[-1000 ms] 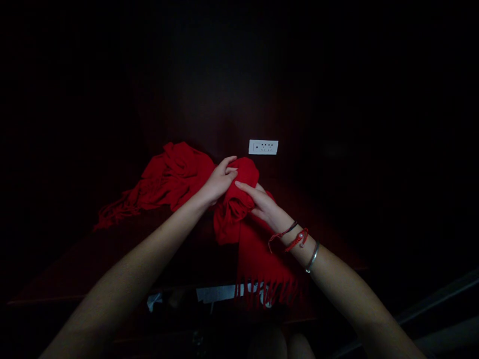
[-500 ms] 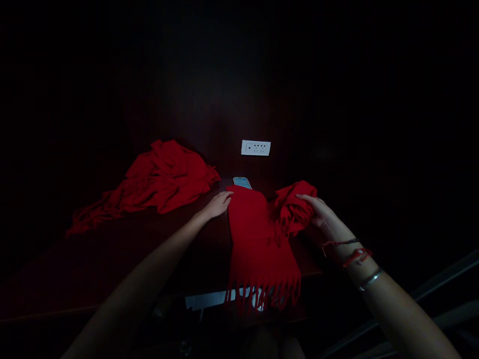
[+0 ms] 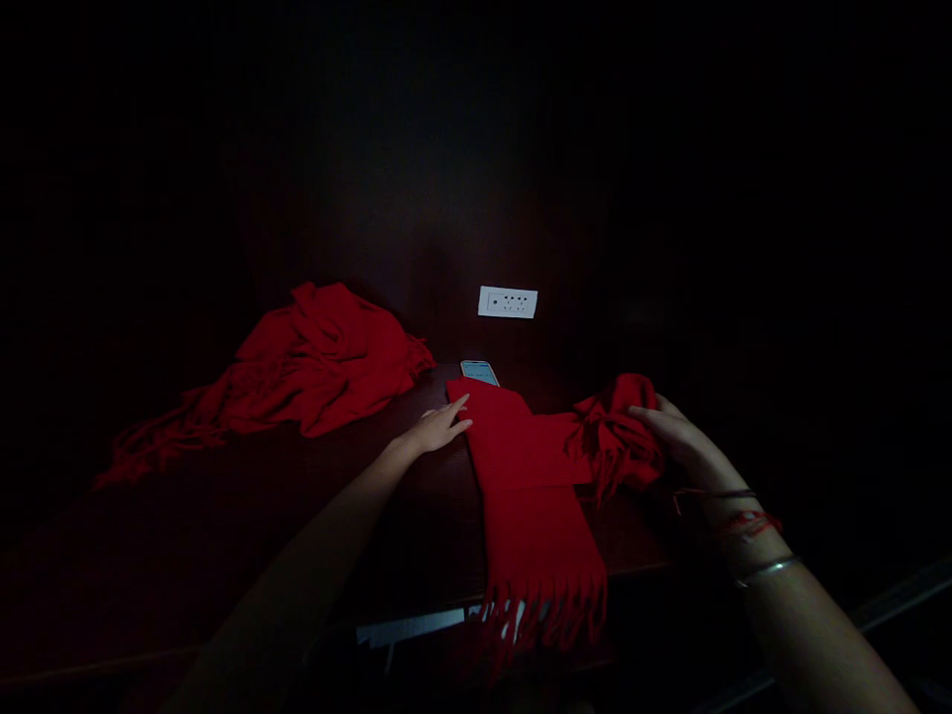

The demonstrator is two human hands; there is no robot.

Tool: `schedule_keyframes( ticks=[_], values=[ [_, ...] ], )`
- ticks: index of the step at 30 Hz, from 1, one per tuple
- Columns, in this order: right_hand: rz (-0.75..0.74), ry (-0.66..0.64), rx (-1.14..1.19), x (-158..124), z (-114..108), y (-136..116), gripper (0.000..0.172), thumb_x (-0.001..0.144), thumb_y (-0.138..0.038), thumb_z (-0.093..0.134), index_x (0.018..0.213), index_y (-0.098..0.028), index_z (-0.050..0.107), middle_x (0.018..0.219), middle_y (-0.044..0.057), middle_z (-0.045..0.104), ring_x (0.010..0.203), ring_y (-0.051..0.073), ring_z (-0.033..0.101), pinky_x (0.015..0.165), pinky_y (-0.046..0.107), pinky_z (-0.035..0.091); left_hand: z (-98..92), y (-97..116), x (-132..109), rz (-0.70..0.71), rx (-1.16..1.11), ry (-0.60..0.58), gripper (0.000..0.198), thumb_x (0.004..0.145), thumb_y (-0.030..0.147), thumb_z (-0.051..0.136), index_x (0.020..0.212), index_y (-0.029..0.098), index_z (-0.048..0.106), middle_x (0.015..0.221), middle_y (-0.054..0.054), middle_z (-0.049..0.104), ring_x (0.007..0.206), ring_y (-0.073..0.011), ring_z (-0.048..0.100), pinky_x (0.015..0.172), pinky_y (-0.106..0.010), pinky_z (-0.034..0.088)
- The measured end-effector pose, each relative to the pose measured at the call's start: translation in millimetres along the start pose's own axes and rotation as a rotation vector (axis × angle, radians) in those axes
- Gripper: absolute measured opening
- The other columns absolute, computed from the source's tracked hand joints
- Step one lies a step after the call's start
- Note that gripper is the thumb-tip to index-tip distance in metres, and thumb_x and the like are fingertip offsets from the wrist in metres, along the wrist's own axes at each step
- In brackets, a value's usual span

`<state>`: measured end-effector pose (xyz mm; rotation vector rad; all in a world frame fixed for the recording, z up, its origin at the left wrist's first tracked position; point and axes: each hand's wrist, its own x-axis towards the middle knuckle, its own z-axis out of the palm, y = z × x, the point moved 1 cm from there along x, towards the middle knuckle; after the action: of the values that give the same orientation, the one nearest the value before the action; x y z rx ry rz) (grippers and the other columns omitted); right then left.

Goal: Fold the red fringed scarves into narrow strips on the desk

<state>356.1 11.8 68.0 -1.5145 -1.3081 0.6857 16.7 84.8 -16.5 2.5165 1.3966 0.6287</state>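
Observation:
A red fringed scarf (image 3: 532, 496) lies across the dark table, its fringe hanging over the near edge. My left hand (image 3: 438, 428) rests flat on the scarf's far left corner with fingers stretched out. My right hand (image 3: 680, 436) is curled round the bunched end of the same scarf (image 3: 617, 436) at the right, with bracelets on that wrist. The scene is very dim.
A second red scarf (image 3: 297, 372) lies crumpled at the back left of the table. A phone (image 3: 480, 371) lies just beyond the scarf's corner. A white socket plate (image 3: 507, 301) sits on the dark wall behind. Pale paper (image 3: 409, 627) shows below the table's near edge.
Both hands held the bunched scarf together; my right hand has since pulled the bunch out to the right, spreading the scarf, while my left hand settled flat on its corner. The phone came into view.

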Motion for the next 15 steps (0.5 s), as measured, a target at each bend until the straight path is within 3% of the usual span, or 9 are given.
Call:
schedule_keyframes(
  ticks=[3, 6, 7, 9, 12, 15],
  values=[
    [-0.078, 0.085, -0.535, 4.1, 17.5, 5.3, 0.065, 0.056, -0.026, 0.059, 0.116, -0.012, 0.036, 0.103, 0.016, 0.049, 0.09, 0.028, 0.05, 0.073, 0.041, 0.04, 1.1, -1.2, 0.4, 0.012, -0.014, 0.019, 0.061, 0.077, 0.047, 0.033, 0.128, 0.018, 0.014, 0.121, -0.007, 0.041, 0.111, -0.0196, 0.035, 0.09, -0.032, 0.027],
    [-0.413, 0.135, -0.882, -4.3, 52.5, -4.5, 0.059, 0.065, -0.025, 0.052, 0.12, -0.015, 0.033, 0.119, 0.018, 0.035, 0.107, 0.032, 0.034, 0.082, 0.049, 0.028, 0.2, -2.3, -1.0, 0.009, -0.061, 0.037, 0.061, 0.076, 0.045, 0.036, 0.127, 0.018, 0.016, 0.118, -0.006, 0.044, 0.108, -0.0195, 0.039, 0.089, -0.031, 0.028],
    [-0.534, 0.075, -0.91, -10.0, 66.6, -9.1, 0.054, 0.068, -0.025, 0.049, 0.119, -0.015, 0.034, 0.12, 0.016, 0.034, 0.109, 0.03, 0.032, 0.085, 0.048, 0.026, -0.7, -2.4, -2.0, 0.017, -0.08, 0.048, 0.06, 0.076, 0.043, 0.038, 0.127, 0.017, 0.018, 0.117, -0.007, 0.045, 0.107, -0.0188, 0.04, 0.089, -0.03, 0.029],
    [-0.709, -0.186, -0.88, -25.0, 95.0, -16.7, 0.049, 0.073, -0.03, 0.044, 0.119, -0.015, 0.035, 0.119, 0.014, 0.038, 0.108, 0.024, 0.034, 0.088, 0.04, 0.028, -3.0, -2.1, -4.3, 0.045, -0.111, 0.08, 0.057, 0.076, 0.038, 0.041, 0.125, 0.014, 0.024, 0.116, -0.008, 0.046, 0.105, -0.017, 0.042, 0.088, -0.027, 0.03],
    [-0.849, -0.573, -0.76, -53.8, 128.7, -21.6, 0.048, 0.077, -0.038, 0.039, 0.118, -0.015, 0.037, 0.115, 0.011, 0.043, 0.105, 0.018, 0.039, 0.089, 0.031, 0.031, -7.2, 0.2, -7.3, 0.092, -0.11, 0.127, 0.048, 0.076, 0.032, 0.04, 0.119, 0.011, 0.034, 0.115, -0.01, 0.045, 0.104, -0.0162, 0.041, 0.089, -0.026, 0.03],
    [-0.873, -0.622, -0.731, -76.9, 140.9, -20.5, 0.048, 0.078, -0.041, 0.037, 0.117, -0.014, 0.038, 0.117, 0.011, 0.042, 0.108, 0.018, 0.036, 0.091, 0.031, 0.028, -11.5, 8.0, -9.8, 0.121, -0.072, 0.167, 0.04, 0.079, 0.03, 0.037, 0.113, 0.01, 0.041, 0.111, -0.011, 0.047, 0.103, -0.0163, 0.041, 0.089, -0.028, 0.03]
  ],
)
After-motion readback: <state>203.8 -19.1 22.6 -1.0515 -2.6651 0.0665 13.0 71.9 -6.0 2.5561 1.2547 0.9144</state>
